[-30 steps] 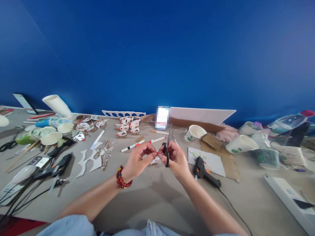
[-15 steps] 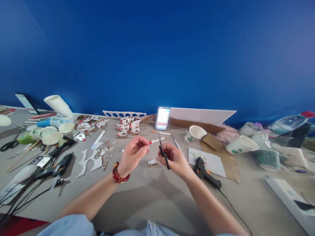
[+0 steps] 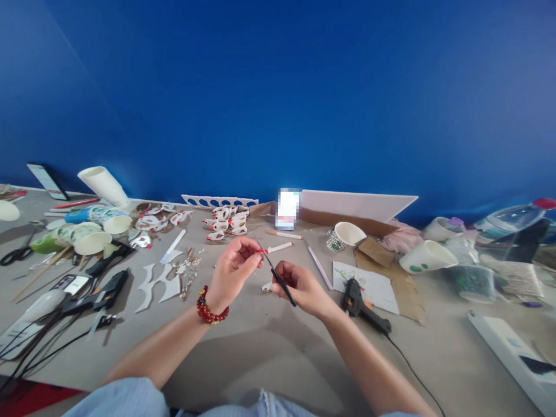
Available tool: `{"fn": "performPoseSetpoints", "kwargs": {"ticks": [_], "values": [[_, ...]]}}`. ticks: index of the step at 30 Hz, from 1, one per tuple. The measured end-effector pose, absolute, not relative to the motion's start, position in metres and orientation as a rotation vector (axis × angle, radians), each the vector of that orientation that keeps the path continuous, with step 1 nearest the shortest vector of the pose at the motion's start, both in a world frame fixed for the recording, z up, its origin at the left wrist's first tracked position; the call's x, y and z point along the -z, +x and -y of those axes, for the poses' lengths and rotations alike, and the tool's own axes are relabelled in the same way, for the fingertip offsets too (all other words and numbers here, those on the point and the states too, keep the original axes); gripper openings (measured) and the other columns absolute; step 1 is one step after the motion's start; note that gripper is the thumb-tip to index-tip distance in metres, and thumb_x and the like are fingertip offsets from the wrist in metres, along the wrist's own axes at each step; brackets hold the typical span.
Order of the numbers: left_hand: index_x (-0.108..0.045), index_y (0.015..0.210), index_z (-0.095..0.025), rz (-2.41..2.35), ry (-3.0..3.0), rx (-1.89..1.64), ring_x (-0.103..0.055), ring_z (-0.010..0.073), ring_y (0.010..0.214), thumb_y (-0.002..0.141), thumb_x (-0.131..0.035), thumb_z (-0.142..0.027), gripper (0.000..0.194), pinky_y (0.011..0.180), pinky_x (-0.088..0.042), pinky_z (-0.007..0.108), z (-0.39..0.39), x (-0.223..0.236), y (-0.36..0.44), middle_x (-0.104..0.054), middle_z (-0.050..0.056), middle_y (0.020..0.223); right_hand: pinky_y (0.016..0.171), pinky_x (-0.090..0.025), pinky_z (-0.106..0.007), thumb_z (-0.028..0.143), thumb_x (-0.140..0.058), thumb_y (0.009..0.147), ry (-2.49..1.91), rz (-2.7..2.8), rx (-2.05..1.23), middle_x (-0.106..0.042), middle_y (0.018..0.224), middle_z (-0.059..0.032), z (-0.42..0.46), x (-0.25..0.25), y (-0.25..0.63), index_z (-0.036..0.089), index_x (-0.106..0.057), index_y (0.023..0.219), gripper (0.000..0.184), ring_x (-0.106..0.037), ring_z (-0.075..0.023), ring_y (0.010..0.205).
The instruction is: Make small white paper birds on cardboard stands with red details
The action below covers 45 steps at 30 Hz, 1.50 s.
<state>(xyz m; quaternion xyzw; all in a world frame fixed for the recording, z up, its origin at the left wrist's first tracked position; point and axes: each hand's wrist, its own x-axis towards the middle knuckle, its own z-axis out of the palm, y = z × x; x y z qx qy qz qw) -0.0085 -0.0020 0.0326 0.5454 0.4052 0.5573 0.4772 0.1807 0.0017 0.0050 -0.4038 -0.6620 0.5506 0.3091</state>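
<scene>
Above the middle of the grey table point(image 3: 260, 347), my right hand point(image 3: 299, 285) is closed around the black handles of a small pair of scissors point(image 3: 278, 277). The thin blades slant up and to the left, toward my left hand point(image 3: 234, 267). That hand, with a red bead bracelet point(image 3: 207, 310) on its wrist, pinches a tiny red piece point(image 3: 261, 250) between thumb and fingertips, right at the blade tips. A small white scrap point(image 3: 267, 286) lies on the table just under the hands.
A black glue gun point(image 3: 359, 304) with its cord lies right of my right hand, beside a drawn-on sheet point(image 3: 367, 281). Markers point(image 3: 278, 247), paper cups point(image 3: 347, 233), small white-and-red cutouts point(image 3: 226, 221), a white K-shaped cutout point(image 3: 157, 284) and a second glue gun point(image 3: 104, 292) crowd the table. A blue wall stands behind.
My hands have drawn slightly apart. The scissors have tipped from upright to slanting left, toward the left hand's pinched red piece, and my right hand has sunk a little.
</scene>
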Motion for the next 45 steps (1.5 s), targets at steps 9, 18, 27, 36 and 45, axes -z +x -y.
{"fn": "performPoseSetpoints", "kwargs": {"ticks": [9, 18, 27, 36, 45], "values": [[-0.058, 0.088, -0.019, -0.998, 1.343, -1.355, -0.060, 0.0134, 0.070, 0.086, -0.063, -0.027, 0.010, 0.068, -0.048, 0.024, 0.004, -0.033, -0.007, -0.062, 0.000, 0.076, 0.048, -0.032, -0.019, 0.054, -0.072, 0.074, -1.063, 1.765, -1.426, -0.049, 0.060, 0.0044, 0.000, -0.003, 0.176, 0.020, -0.050, 0.072, 0.041, -0.042, -0.0097, 0.054], [-0.058, 0.089, -0.018, -0.987, 1.338, -1.351, -0.059, 0.0130, 0.072, 0.087, -0.062, -0.026, 0.009, 0.069, -0.048, 0.024, 0.004, -0.035, -0.008, -0.062, 0.001, 0.077, 0.050, -0.031, -0.021, 0.053, -0.066, 0.080, -1.074, 1.814, -1.377, -0.049, 0.057, 0.0048, -0.001, -0.001, 0.177, 0.021, -0.045, 0.069, 0.040, -0.044, -0.0109, 0.053], [-0.058, 0.089, -0.018, -0.984, 1.311, -1.350, -0.060, 0.0128, 0.072, 0.086, -0.063, -0.026, 0.010, 0.069, -0.048, 0.024, 0.003, -0.034, -0.007, -0.063, 0.000, 0.077, 0.051, -0.028, -0.021, 0.051, -0.063, 0.083, -1.077, 1.885, -1.297, -0.046, 0.057, 0.0052, -0.001, 0.000, 0.176, 0.022, -0.042, 0.068, 0.039, -0.040, -0.0107, 0.053], [-0.059, 0.091, -0.018, -0.970, 1.315, -1.380, -0.060, 0.0125, 0.073, 0.087, -0.063, -0.025, 0.009, 0.071, -0.048, 0.024, 0.005, -0.032, -0.007, -0.064, 0.000, 0.078, 0.050, -0.025, -0.021, 0.052, -0.061, 0.082, -1.102, 1.915, -1.228, -0.043, 0.060, 0.0047, -0.002, 0.005, 0.175, 0.022, -0.039, 0.069, 0.040, -0.035, -0.0103, 0.055], [-0.058, 0.087, -0.018, -0.874, 1.202, -1.371, -0.059, 0.0114, 0.071, 0.088, -0.062, -0.023, 0.007, 0.072, -0.047, 0.024, 0.005, -0.029, -0.002, -0.063, 0.000, 0.075, 0.050, -0.025, -0.021, 0.050, -0.059, 0.083, -1.100, 1.891, -1.234, -0.040, 0.059, 0.0056, -0.002, 0.005, 0.174, 0.022, -0.037, 0.070, 0.038, -0.032, -0.0101, 0.054]]}}
